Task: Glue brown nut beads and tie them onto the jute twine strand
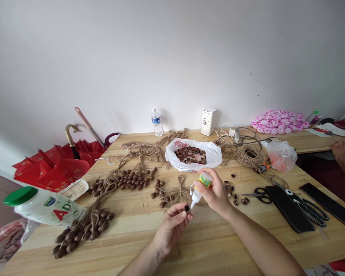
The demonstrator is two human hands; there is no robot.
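Between the thumb and fingers of my left hand (174, 224) is a small brown nutshell half (187, 208), its hollow facing up. My right hand (214, 191) grips a white glue bottle (197, 194) with a yellow-green label, tilted nozzle down. The nozzle tip is right at the shell; whether it touches, I cannot tell. Just behind lies a looped twine bundle (181, 188) with loose strands. To its left is a cluster of brown shells (161, 193) on twine. Several loose shell halves (230, 189) lie right of my right hand.
A white plastic bag (215, 157) of shells stands behind my hands. Left are twine-strung shells (132, 180) and a white bottle with green cap (48, 207). Right are small scissors (258, 194), large scissors (307, 207), a black phone (290, 211) and a twine coil (249, 156). Another person's hand (344, 148) rests far right.
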